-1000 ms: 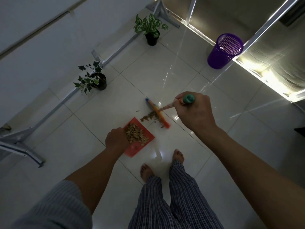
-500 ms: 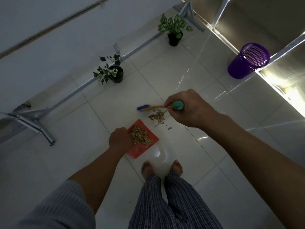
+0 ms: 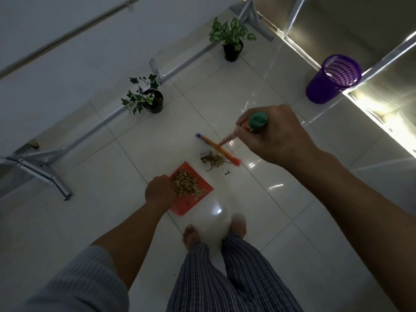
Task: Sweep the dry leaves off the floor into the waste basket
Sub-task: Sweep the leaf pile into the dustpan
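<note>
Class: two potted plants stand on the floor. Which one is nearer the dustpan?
The dark ivy-like plant. It stands just beyond the red dustpan; the pale-veined, broad-leaved plant stands farther off, by the wall.

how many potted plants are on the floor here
2. An ivy-like plant in a black pot stands by the metal rail to the left. A broad-leaf plant in a black pot stands farther back along the same rail. None seems hidden.
</note>
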